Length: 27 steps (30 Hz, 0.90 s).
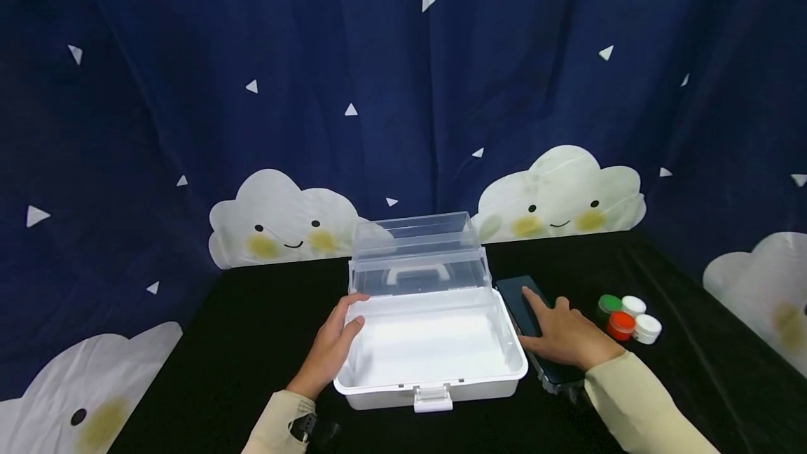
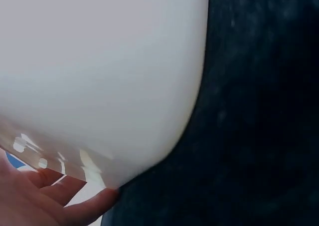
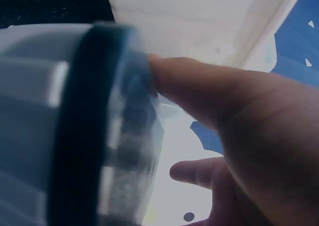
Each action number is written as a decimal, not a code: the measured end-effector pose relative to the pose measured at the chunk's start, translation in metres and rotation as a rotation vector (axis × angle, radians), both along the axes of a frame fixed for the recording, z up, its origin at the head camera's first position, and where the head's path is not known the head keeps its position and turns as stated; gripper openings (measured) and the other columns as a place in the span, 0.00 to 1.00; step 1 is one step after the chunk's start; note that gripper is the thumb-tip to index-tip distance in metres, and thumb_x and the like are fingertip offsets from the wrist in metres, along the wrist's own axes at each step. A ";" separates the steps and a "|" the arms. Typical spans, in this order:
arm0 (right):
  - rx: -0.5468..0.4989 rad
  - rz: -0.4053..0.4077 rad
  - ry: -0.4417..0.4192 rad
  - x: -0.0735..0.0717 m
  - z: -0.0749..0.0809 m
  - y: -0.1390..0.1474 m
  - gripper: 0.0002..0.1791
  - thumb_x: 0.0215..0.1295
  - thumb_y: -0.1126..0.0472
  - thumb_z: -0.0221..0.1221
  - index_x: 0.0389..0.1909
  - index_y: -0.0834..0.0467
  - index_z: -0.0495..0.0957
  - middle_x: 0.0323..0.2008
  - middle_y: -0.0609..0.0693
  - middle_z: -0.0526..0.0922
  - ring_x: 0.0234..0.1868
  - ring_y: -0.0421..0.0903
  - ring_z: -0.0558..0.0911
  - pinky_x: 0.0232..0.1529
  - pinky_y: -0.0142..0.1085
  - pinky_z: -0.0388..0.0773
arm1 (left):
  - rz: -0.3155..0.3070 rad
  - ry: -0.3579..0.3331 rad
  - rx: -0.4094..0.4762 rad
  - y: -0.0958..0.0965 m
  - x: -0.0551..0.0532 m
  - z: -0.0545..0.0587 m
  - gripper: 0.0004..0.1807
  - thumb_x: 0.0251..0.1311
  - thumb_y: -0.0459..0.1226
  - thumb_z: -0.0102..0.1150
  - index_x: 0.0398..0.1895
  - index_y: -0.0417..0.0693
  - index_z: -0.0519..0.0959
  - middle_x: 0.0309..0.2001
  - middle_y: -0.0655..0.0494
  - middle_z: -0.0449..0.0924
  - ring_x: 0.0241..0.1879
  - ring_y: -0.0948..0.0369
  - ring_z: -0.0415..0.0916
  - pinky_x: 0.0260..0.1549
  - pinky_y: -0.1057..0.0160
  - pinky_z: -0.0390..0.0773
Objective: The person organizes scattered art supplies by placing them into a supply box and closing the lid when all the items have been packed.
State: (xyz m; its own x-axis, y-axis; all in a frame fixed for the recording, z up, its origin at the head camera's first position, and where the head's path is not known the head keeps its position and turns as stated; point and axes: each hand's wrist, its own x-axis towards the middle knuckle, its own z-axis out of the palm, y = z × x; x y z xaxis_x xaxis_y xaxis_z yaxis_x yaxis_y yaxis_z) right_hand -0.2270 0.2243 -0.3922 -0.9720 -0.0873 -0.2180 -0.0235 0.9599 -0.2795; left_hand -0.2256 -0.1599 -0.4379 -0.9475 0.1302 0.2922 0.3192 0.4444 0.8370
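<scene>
A white plastic box with a clear lid tipped back stands on the black cloth, its inside bare. Along its left side lies my left hand, fingers fairly straight near the back corner; the left wrist view has fingertips at the edge of the white box. My right hand is spread over a dark-topped flat case beside the box's right wall. In the right wrist view, the thumb reaches the edge of a blurred, dark-rimmed clear object; actual contact is hard to tell.
Right of my right hand stands a cluster of small jars: a green-lidded jar, a red-lidded jar and white-lidded jars. A dark blue curtain with clouds and triangles hangs behind the black cloth.
</scene>
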 end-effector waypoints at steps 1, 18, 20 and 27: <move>0.002 -0.003 -0.009 0.000 0.000 0.000 0.63 0.46 0.22 0.56 0.75 0.57 0.49 0.41 0.71 0.67 0.27 0.54 0.73 0.25 0.44 0.73 | -0.002 -0.004 0.009 0.000 0.000 0.000 0.17 0.71 0.39 0.46 0.61 0.60 0.69 0.67 0.52 0.65 0.68 0.51 0.59 0.63 0.39 0.55; 0.061 -0.007 -0.059 -0.005 -0.003 -0.002 0.61 0.46 0.25 0.60 0.74 0.56 0.51 0.36 0.67 0.69 0.27 0.55 0.73 0.27 0.47 0.74 | -0.089 -0.115 0.253 -0.002 -0.002 -0.011 0.19 0.72 0.43 0.37 0.64 0.62 0.68 0.66 0.55 0.64 0.63 0.51 0.61 0.63 0.38 0.50; 0.087 -0.009 -0.068 -0.004 -0.003 -0.002 0.63 0.44 0.23 0.60 0.74 0.55 0.50 0.36 0.67 0.69 0.27 0.56 0.73 0.27 0.47 0.73 | -0.102 -0.127 0.270 -0.003 -0.002 -0.012 0.20 0.72 0.45 0.37 0.64 0.63 0.67 0.67 0.56 0.63 0.64 0.51 0.60 0.64 0.37 0.48; 0.123 0.011 -0.068 -0.003 -0.003 -0.001 0.66 0.39 0.21 0.60 0.74 0.55 0.50 0.37 0.67 0.70 0.28 0.55 0.73 0.27 0.48 0.72 | -0.114 -0.093 0.289 -0.003 -0.003 -0.014 0.21 0.72 0.45 0.38 0.65 0.59 0.67 0.67 0.55 0.63 0.64 0.51 0.60 0.64 0.37 0.48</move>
